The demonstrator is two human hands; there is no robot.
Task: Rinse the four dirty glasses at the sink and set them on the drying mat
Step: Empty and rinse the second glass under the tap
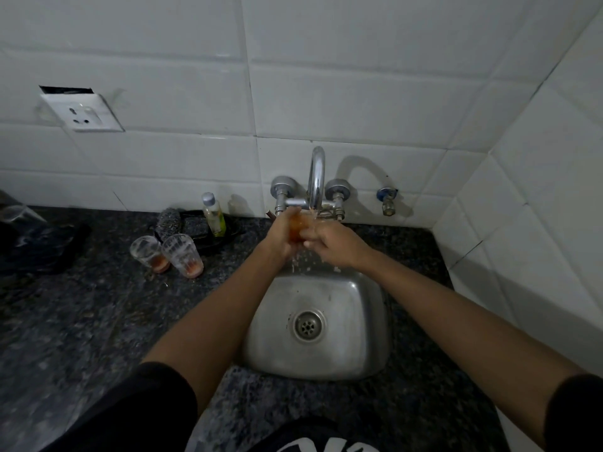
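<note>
A small glass (298,228) with orange-brown liquid sits under the running tap (316,177), above the steel sink (359,321). My left hand (282,234) wraps its left side and my right hand (332,244) grips it from the right; water spills down between them. Two dirty glasses (148,254) (184,256) with reddish dregs stand upright and side by side on the dark granite counter (98,321), left of the sink. A dark mat or cloth (39,246) lies at the far left, with a clear glass (16,213) on it at the frame edge.
A small oil bottle (213,215) and a scrubber (168,221) on a dark tray stand behind the two glasses. A wall socket (83,114) is on the tiled back wall. A tiled side wall (538,223) closes off the right.
</note>
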